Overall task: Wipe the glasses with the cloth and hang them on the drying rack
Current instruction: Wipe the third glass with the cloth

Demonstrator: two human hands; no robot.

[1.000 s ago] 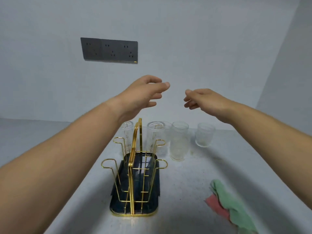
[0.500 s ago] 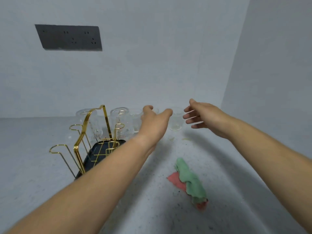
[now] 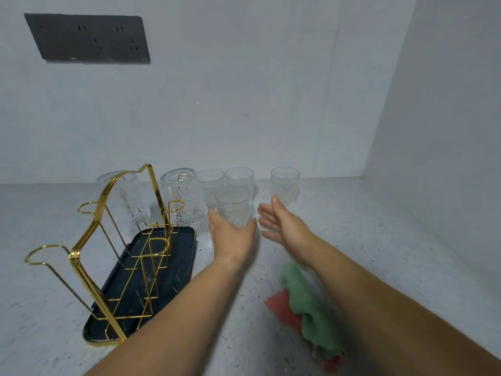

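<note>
**Left grip spread round the front glass, right grip open beside it**

The left grip (image 3: 233, 236) reaches forward over the worktop (image 3: 379, 240) and is spread into a wide U at the lower part of the front glass (image 3: 233, 206). Its thumb lies just to the right of the glass and its fingers (image 3: 214, 219) just to the left. Whether they actually press on the glass cannot be told, and they are not seen curled round it. The glass stands upright on the worktop.

The right grip (image 3: 282, 226) is flat and open, fingers straight, palm turned towards the left. It holds nothing. It hovers just beside the front glass on its right, in front of a lone glass (image 3: 285, 185) that stands upright nearer the wall.

Directly behind the front glass stand two more upright glasses, the left rear glass (image 3: 209, 181) and the right rear glass (image 3: 239, 179), close together.

The drying rack (image 3: 89, 234), gold wire on a dark tray (image 3: 162, 264), sits to the left of both grips. At its far end are two upturned glasses, one at the left (image 3: 123, 199) and one at the right (image 3: 184, 198); the right one has a wire loop showing inside it.

The cloth (image 3: 306, 302), green folded over red, lies crumpled on the worktop under the right forearm, nearer the person than either grip and apart from all the glasses.

A dark socket panel (image 3: 86, 39) is fixed on the wall.
</note>
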